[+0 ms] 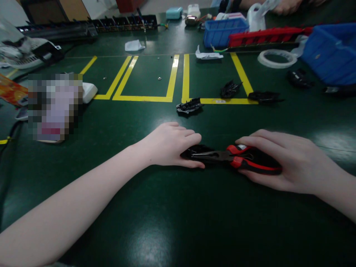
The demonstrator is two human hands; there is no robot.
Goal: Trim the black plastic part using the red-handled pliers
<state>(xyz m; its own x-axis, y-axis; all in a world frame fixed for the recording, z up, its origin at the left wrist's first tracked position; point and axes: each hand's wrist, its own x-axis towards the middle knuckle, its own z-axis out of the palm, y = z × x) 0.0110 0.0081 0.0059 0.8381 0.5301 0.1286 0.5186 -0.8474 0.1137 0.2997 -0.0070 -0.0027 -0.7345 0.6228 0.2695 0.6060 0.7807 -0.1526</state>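
My left hand [178, 144] is closed round a black plastic part [198, 150], its thumb along the near side. Much of that part is hidden by the fingers and the tool. In my right hand [289, 159] are long-nose pliers [236, 157] with red and black handles, gripped from the right. Their dark jaws point left and lie against the black part; whether they pinch it I cannot tell. Just beyond my left hand lies a similar black part [190, 106]. Two more, a black part [230, 89] and a flatter black piece [264, 96], rest farther right.
Yellow tape [144, 98] marks bays on the green table [155, 215]. Blue bins [330, 53], a tape roll [277, 58] and a red strip [261, 36] stand at the back right. A blurred-out object [57, 107] is on the left. Another person's hand [286, 5] shows at the top.
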